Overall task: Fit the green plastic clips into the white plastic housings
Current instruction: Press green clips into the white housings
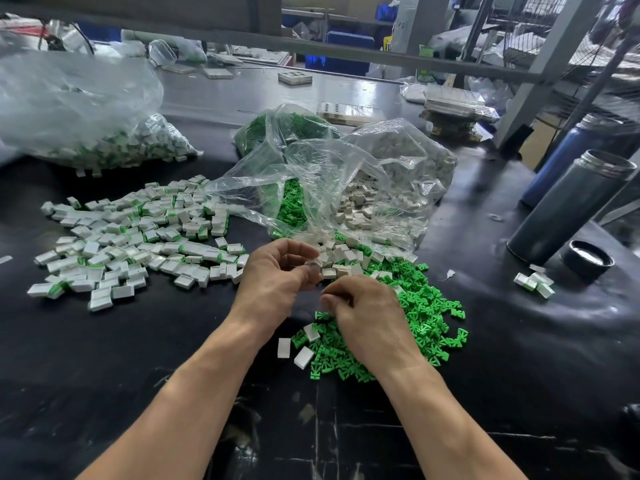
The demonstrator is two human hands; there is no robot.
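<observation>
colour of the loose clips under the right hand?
Bright green clips, clearest in the head view.

A glossy black desk (pixel 519 341), scuffed and scratched near its front edge, reflects pale overhead light. A grey metal rail (pixel 311 46) crosses above its far side, joined to grey uprights (pixel 540 74) at right. Beyond stand blue bins (pixel 349 50) and wire racks (pixel 533 32).

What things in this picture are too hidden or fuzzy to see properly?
All in the head view:
- What the right hand pinches: its curled fingers hide it.
- The white piece at the left hand: mostly covered by thumb and fingers.
- Contents of the big bag on the left: crinkled, shiny plastic blurs them.
- The blue bottle: partly behind the grey flask.
- Far shelves: too small and blurry.
</observation>
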